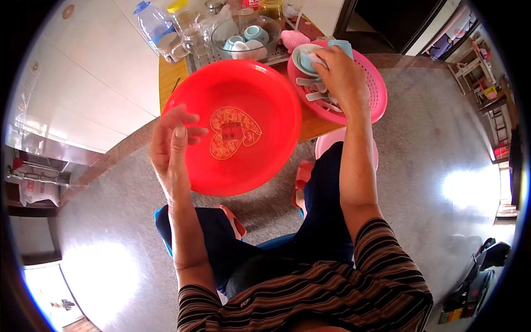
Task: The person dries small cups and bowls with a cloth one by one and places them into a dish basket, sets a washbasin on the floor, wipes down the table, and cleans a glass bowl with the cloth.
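A large red basin (271,149) with a heart pattern on its bottom stands in front of me. My left hand (176,141) is raised over its left rim, fingers apart and holding nothing. To the right, my right hand (342,77) reaches over a pink colander (377,94), its fingers closed at a small pale cup or bowl (310,61). Around the fingers lie a white bowl (298,60), white spoons (316,96) and a light blue cup (341,47). The palm hides part of the colander's contents.
Behind the basin, a glass bowl (268,54) holds several cups on a metal tray. A water bottle (155,25) and glass jars (194,41) stand at the back left. Below the colander is a pink tub (327,143); a pink cloth (293,39) lies behind it.
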`<move>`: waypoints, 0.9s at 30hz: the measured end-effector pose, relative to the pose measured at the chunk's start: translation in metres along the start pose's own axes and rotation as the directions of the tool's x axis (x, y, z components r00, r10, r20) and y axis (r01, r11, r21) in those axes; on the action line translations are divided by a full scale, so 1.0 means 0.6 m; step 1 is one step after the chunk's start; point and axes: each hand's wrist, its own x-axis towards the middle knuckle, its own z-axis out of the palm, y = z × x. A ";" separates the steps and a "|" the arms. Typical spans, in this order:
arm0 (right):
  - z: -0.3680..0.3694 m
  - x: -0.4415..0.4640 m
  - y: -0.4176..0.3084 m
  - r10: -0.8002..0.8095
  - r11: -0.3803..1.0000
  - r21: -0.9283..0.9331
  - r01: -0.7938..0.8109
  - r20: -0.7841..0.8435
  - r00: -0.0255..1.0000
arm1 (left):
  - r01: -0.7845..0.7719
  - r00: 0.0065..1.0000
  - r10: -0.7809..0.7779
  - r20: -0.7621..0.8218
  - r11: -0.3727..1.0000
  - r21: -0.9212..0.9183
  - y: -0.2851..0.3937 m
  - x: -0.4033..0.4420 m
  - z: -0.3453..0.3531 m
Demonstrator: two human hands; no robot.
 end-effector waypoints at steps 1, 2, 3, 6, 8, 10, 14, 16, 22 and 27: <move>-0.003 -0.002 -0.003 0.007 1.000 0.010 -0.008 0.027 1.000 | 0.009 1.000 -0.009 0.008 1.000 0.002 -0.008 -0.001 -0.001; -0.004 -0.002 -0.004 0.015 1.000 0.021 -0.016 0.054 0.998 | 0.017 1.000 -0.017 0.018 1.000 0.003 -0.013 0.000 -0.003; -0.007 0.005 -0.003 0.027 0.998 0.060 -0.029 0.030 0.999 | -0.010 0.999 0.009 0.035 0.999 0.039 0.009 0.017 -0.001; -0.016 0.005 0.004 -0.019 0.969 0.235 0.075 -0.233 0.972 | 0.004 0.999 -0.009 0.053 0.996 0.090 0.024 0.034 0.019; -0.042 0.001 -0.012 0.015 0.925 0.366 0.106 -0.312 0.950 | -0.074 0.992 0.055 0.112 0.982 0.175 0.036 0.063 0.040; -0.056 -0.003 -0.023 0.019 0.892 0.426 0.147 -0.362 0.932 | -0.104 0.986 0.058 0.156 0.947 0.305 0.029 0.107 0.059; -0.076 -0.010 -0.033 0.036 0.833 0.510 0.215 -0.437 0.899 | -0.259 0.951 0.094 0.294 0.760 0.596 -0.026 0.218 0.100; -0.079 -0.011 -0.028 0.031 0.820 0.516 0.247 -0.471 0.882 | -0.399 0.906 0.129 0.403 0.577 0.713 -0.078 0.275 0.120; -0.089 -0.010 -0.007 0.011 0.808 0.502 0.307 -0.535 0.845 | -0.369 0.881 -0.312 0.354 0.015 0.930 -0.133 0.343 0.204; -0.106 -0.017 -0.021 0.031 0.790 0.526 0.315 -0.547 0.836 | -0.279 0.799 -0.516 0.307 0.134 0.951 -0.182 0.398 0.224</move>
